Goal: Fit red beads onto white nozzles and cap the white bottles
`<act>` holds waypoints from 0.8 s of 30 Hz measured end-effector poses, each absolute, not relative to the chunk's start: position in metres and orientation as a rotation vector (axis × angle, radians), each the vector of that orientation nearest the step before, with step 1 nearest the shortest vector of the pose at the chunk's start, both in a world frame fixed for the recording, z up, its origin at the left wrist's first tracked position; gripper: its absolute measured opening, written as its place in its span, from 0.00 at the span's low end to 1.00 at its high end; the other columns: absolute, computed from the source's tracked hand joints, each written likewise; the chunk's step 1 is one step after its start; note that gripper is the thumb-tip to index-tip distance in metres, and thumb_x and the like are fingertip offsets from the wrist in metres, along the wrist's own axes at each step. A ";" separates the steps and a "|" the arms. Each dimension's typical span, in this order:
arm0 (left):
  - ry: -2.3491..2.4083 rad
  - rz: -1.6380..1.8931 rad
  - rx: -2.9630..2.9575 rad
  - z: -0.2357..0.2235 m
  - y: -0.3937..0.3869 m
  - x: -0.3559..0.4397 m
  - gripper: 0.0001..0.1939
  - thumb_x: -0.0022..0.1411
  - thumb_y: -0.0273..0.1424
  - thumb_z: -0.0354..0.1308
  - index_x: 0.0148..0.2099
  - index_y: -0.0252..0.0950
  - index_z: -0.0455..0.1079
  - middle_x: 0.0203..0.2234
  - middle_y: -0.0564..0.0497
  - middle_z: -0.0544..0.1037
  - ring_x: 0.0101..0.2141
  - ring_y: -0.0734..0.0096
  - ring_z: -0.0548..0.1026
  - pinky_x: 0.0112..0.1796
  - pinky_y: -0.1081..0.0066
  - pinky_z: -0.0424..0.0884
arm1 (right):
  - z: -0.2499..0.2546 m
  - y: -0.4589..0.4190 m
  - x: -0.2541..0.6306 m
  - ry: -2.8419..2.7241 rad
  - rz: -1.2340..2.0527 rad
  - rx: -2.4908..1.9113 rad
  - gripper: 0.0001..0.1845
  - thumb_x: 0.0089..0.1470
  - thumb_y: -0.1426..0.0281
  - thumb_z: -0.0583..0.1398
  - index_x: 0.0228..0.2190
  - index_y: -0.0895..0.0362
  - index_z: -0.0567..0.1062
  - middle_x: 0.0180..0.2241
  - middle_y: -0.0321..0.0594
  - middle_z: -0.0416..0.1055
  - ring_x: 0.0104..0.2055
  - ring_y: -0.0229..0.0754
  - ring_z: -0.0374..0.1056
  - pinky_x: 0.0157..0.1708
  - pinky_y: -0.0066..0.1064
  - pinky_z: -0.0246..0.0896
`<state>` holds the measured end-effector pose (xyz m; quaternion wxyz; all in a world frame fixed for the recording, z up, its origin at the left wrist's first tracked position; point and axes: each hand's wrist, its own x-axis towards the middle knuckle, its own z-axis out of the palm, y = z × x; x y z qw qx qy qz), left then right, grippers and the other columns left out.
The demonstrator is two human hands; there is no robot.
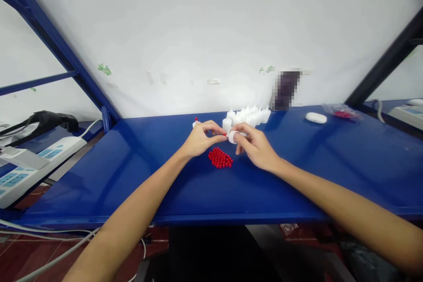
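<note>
My right hand [253, 143] grips a small white dropper bottle [232, 137], tipped sideways so its nozzle points left. My left hand [206, 138] pinches a small red cap [224, 135] at the tip of that nozzle. Whether the cap is seated on it, I cannot tell. Just below the hands, a cluster of red caps [220, 158] lies on the blue table. Behind my right hand stand several white bottles [247, 116] without caps. Beyond my left hand, partly hidden by it, is a white bottle [194, 124] with a red cap on top.
The blue table [284, 198] meets a white wall. Toward the right lie a white oval case [316, 118] and a clear bag [343, 112] with red pieces inside. A pixelated dark object [286, 90] leans against the wall. Power strips [42, 163] and cables are at the left.
</note>
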<state>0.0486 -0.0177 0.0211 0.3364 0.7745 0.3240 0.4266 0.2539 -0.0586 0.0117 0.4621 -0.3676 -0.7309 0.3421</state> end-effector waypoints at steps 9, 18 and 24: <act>0.989 0.940 2.407 0.021 -0.025 0.049 0.13 0.64 0.33 0.57 0.47 0.33 0.76 0.26 0.52 0.80 0.25 0.73 0.74 0.32 0.72 0.68 | 0.006 -0.055 0.252 -1.697 1.019 -0.915 0.16 0.58 0.55 0.60 0.38 0.55 0.70 0.45 0.41 0.75 0.15 0.32 0.68 0.15 0.27 0.60; 1.004 0.734 2.711 0.027 -0.035 0.050 0.19 0.68 0.47 0.49 0.46 0.36 0.63 0.27 0.51 0.73 0.29 0.66 0.71 0.32 0.68 0.64 | 0.002 -0.057 0.252 -1.811 0.790 -0.955 0.11 0.60 0.60 0.58 0.40 0.53 0.72 0.37 0.37 0.76 0.18 0.35 0.70 0.20 0.29 0.63; 1.016 0.690 2.871 0.028 -0.035 0.054 0.17 0.70 0.44 0.43 0.38 0.36 0.60 0.30 0.48 0.74 0.30 0.65 0.71 0.31 0.67 0.63 | 0.006 -0.061 0.252 -1.948 0.535 -0.920 0.07 0.60 0.64 0.57 0.38 0.54 0.71 0.27 0.34 0.73 0.20 0.37 0.69 0.24 0.30 0.64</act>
